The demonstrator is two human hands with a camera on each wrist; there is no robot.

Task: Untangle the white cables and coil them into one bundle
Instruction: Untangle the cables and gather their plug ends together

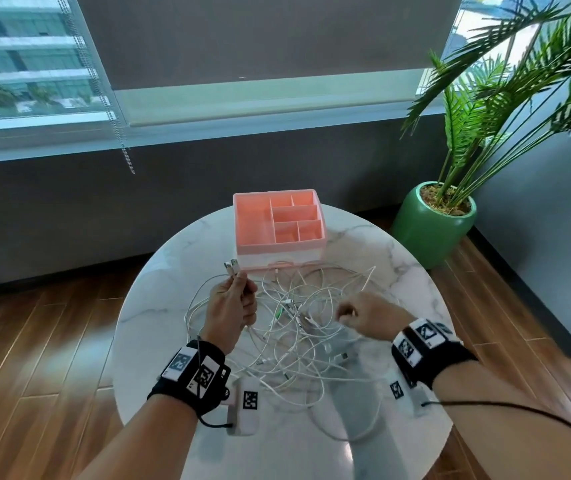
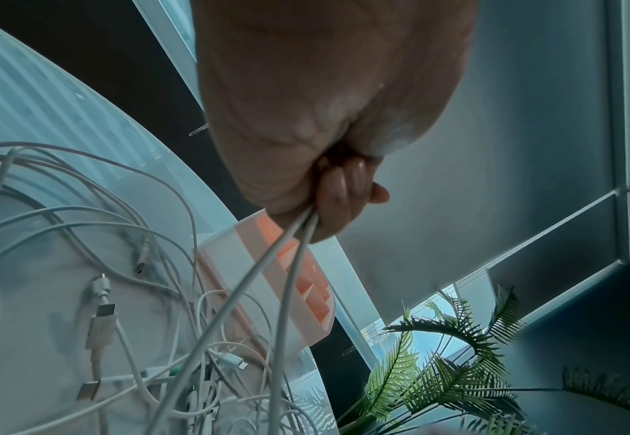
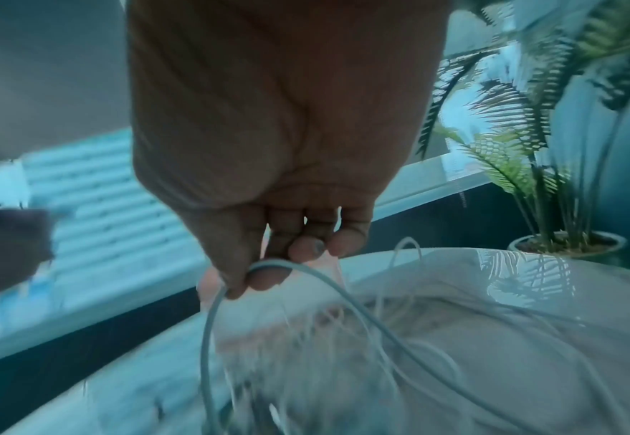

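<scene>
A tangle of white cables (image 1: 297, 327) lies spread over the middle of the round marble table (image 1: 408, 271). My left hand (image 1: 233, 303) is raised above the tangle's left side and grips two cables, their USB plugs (image 1: 232, 266) sticking up out of the fist. In the left wrist view the two cables (image 2: 287, 265) run down from the curled fingers (image 2: 343, 188) into the pile. My right hand (image 1: 363, 315) hovers over the right side, and in the right wrist view it pinches a loop of white cable (image 3: 268, 263) between thumb and forefinger.
A pink compartment box (image 1: 278, 221) stands at the table's far side, right behind the cables. A potted palm in a green pot (image 1: 431, 223) stands on the wooden floor to the right. A window with blinds (image 1: 34, 64) lies beyond.
</scene>
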